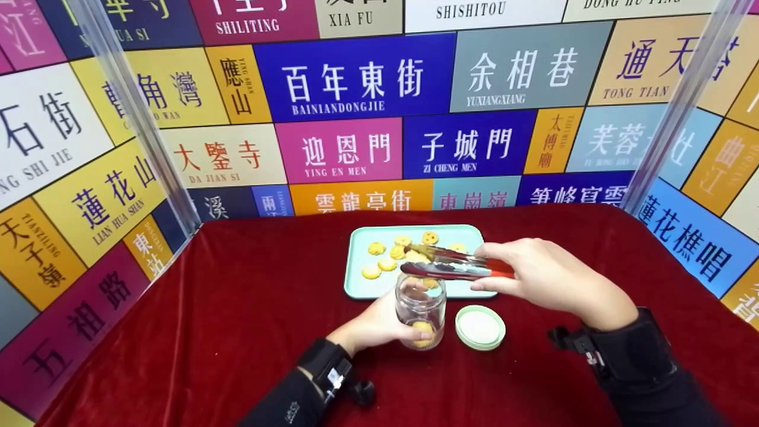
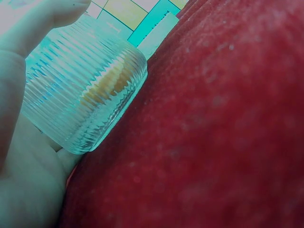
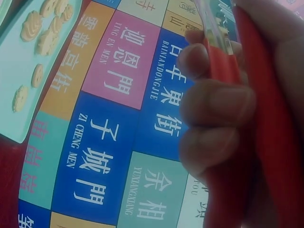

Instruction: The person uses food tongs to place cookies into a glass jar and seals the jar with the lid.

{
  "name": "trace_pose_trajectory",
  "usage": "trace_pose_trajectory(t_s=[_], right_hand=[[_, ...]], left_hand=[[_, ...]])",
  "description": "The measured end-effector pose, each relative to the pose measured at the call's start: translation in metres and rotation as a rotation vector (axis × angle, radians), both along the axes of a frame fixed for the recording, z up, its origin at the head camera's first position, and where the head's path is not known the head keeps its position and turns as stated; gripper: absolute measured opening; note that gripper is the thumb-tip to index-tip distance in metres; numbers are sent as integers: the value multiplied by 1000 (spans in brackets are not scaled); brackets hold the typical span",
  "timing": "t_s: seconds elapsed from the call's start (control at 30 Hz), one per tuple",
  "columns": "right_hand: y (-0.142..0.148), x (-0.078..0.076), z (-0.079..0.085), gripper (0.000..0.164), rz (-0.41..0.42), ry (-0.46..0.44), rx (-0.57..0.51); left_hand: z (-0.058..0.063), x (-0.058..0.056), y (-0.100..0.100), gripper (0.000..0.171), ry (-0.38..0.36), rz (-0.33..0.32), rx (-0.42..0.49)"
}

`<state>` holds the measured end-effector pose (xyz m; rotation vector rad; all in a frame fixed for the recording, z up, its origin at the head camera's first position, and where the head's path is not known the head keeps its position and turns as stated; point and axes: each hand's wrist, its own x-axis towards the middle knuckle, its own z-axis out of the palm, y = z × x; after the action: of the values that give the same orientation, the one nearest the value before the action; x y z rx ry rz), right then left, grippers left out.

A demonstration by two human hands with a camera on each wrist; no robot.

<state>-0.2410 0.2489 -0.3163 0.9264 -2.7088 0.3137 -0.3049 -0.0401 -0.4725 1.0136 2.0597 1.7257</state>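
My left hand (image 1: 379, 325) grips a clear glass jar (image 1: 422, 299) that stands mouth up on the red cloth. A yellow cookie (image 1: 422, 332) lies at the jar's bottom; in the left wrist view the same cookie (image 2: 107, 85) shows through the ribbed glass. In my right hand (image 1: 548, 279) is a pair of metal tongs (image 1: 450, 270) with red handles (image 3: 228, 66). The tongs' tips stand apart over the jar's mouth, pointing left; whether they hold a cookie I cannot tell. Behind the jar, several cookies (image 1: 387, 264) lie on a mint-green tray (image 1: 356, 287).
A round pale-green lid (image 1: 480, 327) lies on the cloth right of the jar. Red cloth (image 1: 249, 296) covers the table. A colourful sign-printed wall (image 1: 356, 89) stands behind, with clear upright posts (image 1: 676, 101) at the far corners.
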Motion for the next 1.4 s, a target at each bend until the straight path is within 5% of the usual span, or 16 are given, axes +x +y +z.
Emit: trace_pose_trajectory(t_s=[0.27,1.4], right_hand=[[2,-3,-4,41,-12,-40,55],[2,-3,-3,44,-17,-100,68]], left_hand=[[2,1,0,80,28,32,-48],[2,2,0,91,44,3,-2]])
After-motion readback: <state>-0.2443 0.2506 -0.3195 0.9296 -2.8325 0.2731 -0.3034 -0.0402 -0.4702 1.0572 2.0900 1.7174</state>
